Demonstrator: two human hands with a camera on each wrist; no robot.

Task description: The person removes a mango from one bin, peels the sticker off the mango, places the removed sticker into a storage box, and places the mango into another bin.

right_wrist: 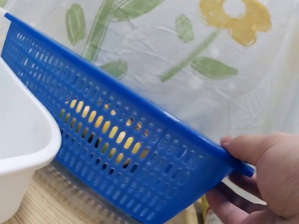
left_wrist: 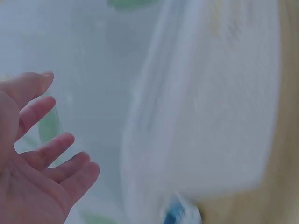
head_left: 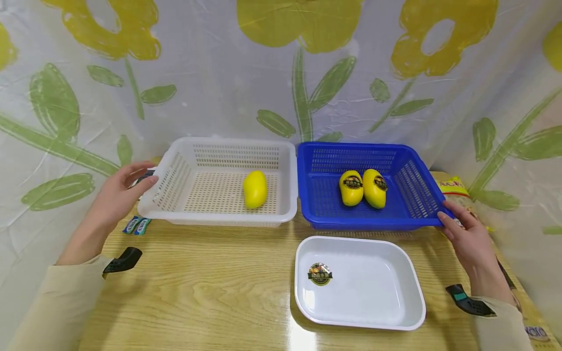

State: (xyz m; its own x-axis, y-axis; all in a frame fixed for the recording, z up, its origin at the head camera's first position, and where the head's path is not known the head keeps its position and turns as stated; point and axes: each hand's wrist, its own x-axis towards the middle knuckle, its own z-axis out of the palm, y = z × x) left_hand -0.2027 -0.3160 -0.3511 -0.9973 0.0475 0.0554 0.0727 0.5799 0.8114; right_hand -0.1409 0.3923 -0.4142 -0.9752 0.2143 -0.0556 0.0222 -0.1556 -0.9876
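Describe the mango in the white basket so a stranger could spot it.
Across the wooden table, find the white basket, left of the blue basket. Inside lies one yellow mango; unlike the blue basket's labelled mangoes, it shows no label.

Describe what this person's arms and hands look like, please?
The left hand and right hand wear no gloves. Both arms have long, plain, pale beige sleeves. By each cuff sits a curved black piece: the left piece looks all black, while the right piece carries a small teal patch. No cables show.
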